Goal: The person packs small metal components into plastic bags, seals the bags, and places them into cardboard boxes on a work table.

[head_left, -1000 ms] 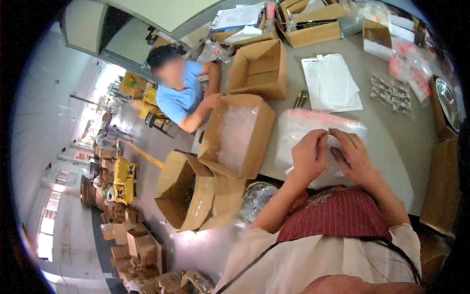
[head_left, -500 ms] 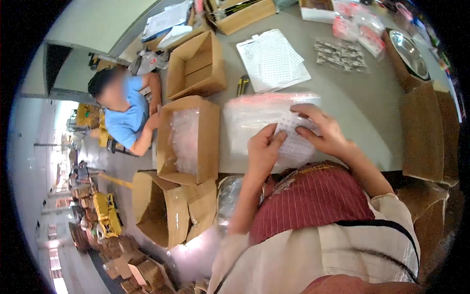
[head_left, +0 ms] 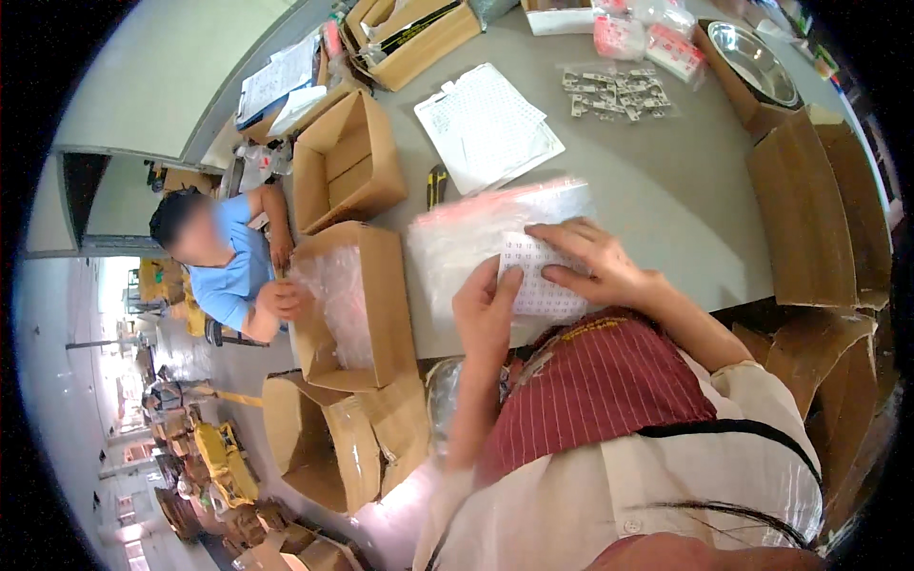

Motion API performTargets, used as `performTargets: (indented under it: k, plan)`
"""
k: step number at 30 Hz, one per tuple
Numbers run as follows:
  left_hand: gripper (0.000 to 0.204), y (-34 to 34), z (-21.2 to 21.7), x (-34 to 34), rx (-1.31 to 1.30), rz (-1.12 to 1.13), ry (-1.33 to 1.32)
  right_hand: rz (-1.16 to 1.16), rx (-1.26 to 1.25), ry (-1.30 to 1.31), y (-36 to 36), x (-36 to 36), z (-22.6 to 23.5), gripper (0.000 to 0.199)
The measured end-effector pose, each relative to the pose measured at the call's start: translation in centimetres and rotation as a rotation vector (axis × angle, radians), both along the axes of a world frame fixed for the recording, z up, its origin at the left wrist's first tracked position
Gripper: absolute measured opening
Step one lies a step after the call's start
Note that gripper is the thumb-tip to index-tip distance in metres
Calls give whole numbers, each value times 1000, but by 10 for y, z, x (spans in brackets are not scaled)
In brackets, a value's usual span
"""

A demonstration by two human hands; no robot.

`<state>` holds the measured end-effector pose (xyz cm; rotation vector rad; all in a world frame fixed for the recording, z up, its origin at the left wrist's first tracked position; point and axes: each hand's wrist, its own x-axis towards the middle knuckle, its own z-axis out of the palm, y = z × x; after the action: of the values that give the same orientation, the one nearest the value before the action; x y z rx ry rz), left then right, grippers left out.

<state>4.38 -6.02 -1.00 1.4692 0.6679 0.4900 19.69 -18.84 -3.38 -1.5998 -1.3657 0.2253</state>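
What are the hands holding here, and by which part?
Both hands, left hand and right hand, press flat on a white label sheet; neither grips it.

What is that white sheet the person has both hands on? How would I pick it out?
Start at the grey table and go to its near edge, where a clear plastic bag lies. The label sheet rests on that bag, under the left hand and right hand. Unlike the larger paper sheets farther back, it is small and printed with a tight grid of marks.
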Motion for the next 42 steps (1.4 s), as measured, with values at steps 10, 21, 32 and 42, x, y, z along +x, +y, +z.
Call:
performTargets:
  k: [10,21,32,42]
  plan:
    - [19,2,-3,-9,64,63,-34,-80,53,-34,-2,-7,-5,35]
    - [27,-4,12,-11,1111,32,-180,-264,313,-234,-4,6,-2,46]
    - [29,-19,14,-8,202,116,48,-93,232,-380,-4,-1,16,45]
    - [28,-17,14,-8,-57,121,-134,-20,128,-83,-2,-12,-2,36]
